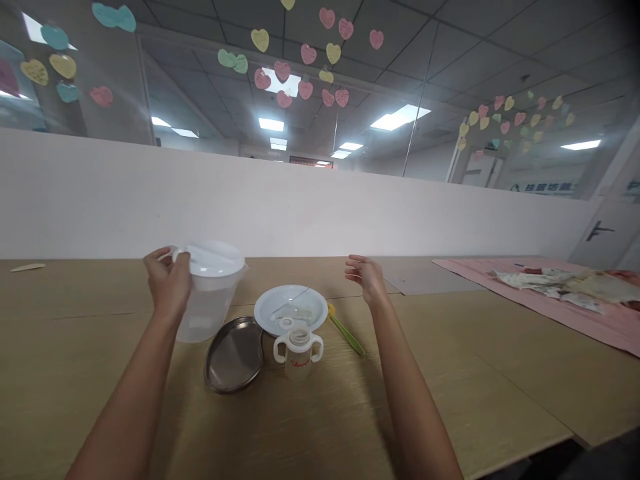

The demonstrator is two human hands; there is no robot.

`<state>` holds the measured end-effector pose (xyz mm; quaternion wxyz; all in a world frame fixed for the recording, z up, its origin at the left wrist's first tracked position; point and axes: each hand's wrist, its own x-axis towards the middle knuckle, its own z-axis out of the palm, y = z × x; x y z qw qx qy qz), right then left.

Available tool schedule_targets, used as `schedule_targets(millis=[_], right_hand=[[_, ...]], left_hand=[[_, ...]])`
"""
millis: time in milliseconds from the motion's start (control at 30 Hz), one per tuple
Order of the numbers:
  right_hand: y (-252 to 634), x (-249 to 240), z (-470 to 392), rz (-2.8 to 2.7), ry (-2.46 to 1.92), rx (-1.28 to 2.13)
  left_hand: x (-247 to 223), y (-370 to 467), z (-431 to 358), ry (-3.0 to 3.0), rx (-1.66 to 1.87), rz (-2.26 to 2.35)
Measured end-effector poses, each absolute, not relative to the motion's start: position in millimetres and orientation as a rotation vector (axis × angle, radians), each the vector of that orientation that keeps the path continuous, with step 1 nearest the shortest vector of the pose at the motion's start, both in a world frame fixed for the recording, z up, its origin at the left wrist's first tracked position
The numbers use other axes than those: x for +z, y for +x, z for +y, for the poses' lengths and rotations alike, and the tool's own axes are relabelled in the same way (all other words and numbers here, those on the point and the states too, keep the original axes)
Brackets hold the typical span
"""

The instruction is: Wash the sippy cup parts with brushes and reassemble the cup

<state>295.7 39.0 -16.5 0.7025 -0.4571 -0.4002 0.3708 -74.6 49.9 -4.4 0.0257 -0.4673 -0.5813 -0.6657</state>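
Note:
On the left, my left hand (167,280) is closed around the handle of a translucent plastic pitcher (205,307) with a white lid (217,260). The pitcher is at the back of the table. My right hand (367,277) is held over the table to the right with its fingers apart and nothing in them. Between the hands lies a white plate (265,317) with small clear parts on it. In front of it stands a lidless two-handled baby bottle (299,363). A metal kidney dish (234,357) lies beside the bottle, and a green-handled brush (347,335) with a yellow head is nearest my right hand.
A pink cloth (480,283) with crumpled fabrics (555,283) covers the table's right end. A low white wall (300,220) with glass above borders the back. A thin pale strip (28,267) lies far left. The wooden table (450,373) ends at lower right.

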Motion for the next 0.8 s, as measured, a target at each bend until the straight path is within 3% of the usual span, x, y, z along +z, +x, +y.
schedule_targets(millis=[267, 800], right_hand=[[298, -14, 38, -0.852, -1.006, 0.836], [298, -15, 38, -0.869, -0.983, 0.841]], left_hand=[[5, -12, 24, -1.770, -1.723, -1.454], [16, 0, 7, -1.805, -1.473, -1.159]])
